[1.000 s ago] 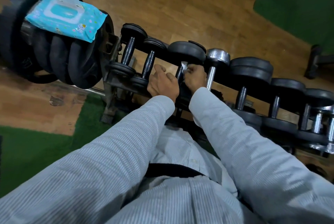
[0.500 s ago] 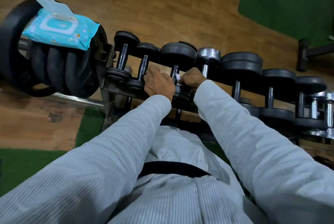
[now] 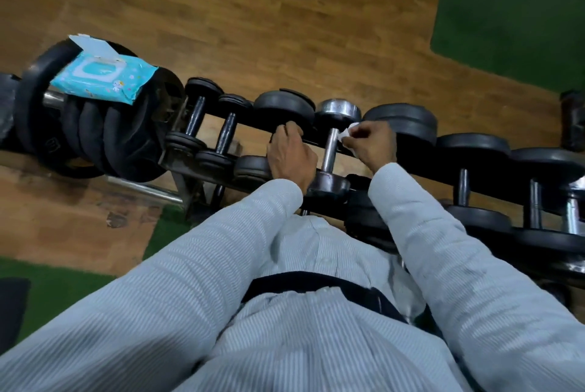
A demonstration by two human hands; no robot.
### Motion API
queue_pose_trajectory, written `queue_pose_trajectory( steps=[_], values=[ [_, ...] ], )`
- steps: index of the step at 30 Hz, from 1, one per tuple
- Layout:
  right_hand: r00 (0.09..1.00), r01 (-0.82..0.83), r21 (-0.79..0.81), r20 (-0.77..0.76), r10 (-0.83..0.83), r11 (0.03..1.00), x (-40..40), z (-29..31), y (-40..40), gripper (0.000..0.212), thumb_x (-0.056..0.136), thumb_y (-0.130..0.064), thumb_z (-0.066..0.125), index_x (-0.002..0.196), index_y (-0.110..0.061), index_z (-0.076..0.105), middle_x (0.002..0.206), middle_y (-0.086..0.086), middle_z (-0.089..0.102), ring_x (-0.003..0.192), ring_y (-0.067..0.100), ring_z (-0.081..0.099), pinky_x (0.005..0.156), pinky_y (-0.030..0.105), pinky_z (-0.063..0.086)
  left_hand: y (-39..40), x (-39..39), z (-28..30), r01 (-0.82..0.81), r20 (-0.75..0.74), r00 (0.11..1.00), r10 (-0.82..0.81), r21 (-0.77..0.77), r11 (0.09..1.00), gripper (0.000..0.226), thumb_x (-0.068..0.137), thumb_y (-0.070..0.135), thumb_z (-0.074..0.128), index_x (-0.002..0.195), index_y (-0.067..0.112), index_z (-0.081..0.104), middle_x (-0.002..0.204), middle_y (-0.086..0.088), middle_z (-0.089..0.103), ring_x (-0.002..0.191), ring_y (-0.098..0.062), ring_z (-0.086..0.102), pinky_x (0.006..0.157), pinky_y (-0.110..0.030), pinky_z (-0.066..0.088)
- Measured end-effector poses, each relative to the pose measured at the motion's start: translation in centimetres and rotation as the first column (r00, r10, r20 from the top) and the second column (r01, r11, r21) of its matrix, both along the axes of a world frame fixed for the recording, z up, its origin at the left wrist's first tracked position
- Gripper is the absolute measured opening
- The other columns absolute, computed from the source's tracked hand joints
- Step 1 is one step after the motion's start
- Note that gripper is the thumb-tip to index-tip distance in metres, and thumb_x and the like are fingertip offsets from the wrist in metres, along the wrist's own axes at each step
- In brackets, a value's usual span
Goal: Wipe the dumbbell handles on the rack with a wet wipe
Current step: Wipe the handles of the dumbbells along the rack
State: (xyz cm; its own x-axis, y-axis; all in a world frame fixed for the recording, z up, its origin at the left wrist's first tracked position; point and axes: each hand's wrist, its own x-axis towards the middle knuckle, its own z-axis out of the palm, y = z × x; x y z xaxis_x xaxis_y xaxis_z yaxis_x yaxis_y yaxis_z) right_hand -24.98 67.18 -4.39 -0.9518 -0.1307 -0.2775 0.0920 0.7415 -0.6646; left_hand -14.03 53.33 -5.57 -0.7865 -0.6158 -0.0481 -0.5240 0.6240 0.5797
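Over from the black dumbbell comes the right hand (image 3: 368, 144), fingers curled, pinching the white wet wipe (image 3: 345, 133) beside the chrome dumbbell's handle (image 3: 329, 151), while the left hand (image 3: 289, 154) grips the rack (image 3: 319, 139) beside it, wipes pack (image 3: 104, 76) resting on plates at the rack's left end.

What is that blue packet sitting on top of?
The blue wipes packet lies on a stack of black weight plates, its flap open. The packet covers the plates' top edges, so what lies directly beneath it cannot be seen.
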Motion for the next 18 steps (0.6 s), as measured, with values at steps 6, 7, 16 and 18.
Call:
queue_pose_trajectory(
  steps=[6,7,16,18],
  values=[
    [0.848,-0.491,0.025,0.241,0.472,0.871,2.7,-2.8,0.4,0.022,0.087,-0.012,0.066,0.100,-0.015,0.083,0.108,0.004,0.078,0.105,0.022,0.070,0.095,0.031,0.054,3.9,-0.5,-1.5,0.003,-0.010,1.000,-0.002,0.114,0.993,0.042,0.081,-0.012,0.057,0.118,0.007,0.050,0.121,-0.012,0.049,0.105,-0.028,0.052,0.086,-0.031,0.043],
    [0.848,-0.485,0.024,0.256,0.464,0.874,2.7,-2.9,0.6,0.025,0.086,-0.011,0.062,0.099,-0.015,0.083,0.109,0.005,0.078,0.106,0.024,0.069,0.095,0.033,0.054,4.2,-0.5,-1.6,-0.024,-0.011,1.000,0.025,0.118,0.993,0.046,0.078,-0.015,0.056,0.119,0.006,0.050,0.122,-0.012,0.048,0.104,-0.028,0.052,0.085,-0.028,0.041],
    [0.828,-0.295,0.028,0.507,0.241,0.955,0.3,-3.2,-0.4,0.027,0.084,-0.013,0.059,0.109,-0.006,0.069,0.109,0.014,0.067,0.104,0.033,0.064,0.081,0.035,0.051,3.7,-1.0,-1.8,-0.020,0.204,0.974,0.095,-0.340,0.940,0.046,0.077,0.008,0.060,0.121,0.016,0.055,0.123,-0.006,0.057,0.121,-0.028,0.053,0.120,-0.051,0.028],
    [0.809,-0.265,0.024,0.549,0.209,0.964,0.3,-3.4,-1.1,0.036,0.085,-0.013,0.061,0.120,-0.005,0.063,0.115,0.015,0.066,0.101,0.030,0.063,0.080,0.033,0.049,2.7,-0.8,-2.0,-0.038,0.212,0.969,0.129,-0.387,0.922,0.045,0.077,0.008,0.059,0.121,0.015,0.055,0.121,-0.008,0.058,0.122,-0.030,0.053,0.121,-0.050,0.027]
  ],
)
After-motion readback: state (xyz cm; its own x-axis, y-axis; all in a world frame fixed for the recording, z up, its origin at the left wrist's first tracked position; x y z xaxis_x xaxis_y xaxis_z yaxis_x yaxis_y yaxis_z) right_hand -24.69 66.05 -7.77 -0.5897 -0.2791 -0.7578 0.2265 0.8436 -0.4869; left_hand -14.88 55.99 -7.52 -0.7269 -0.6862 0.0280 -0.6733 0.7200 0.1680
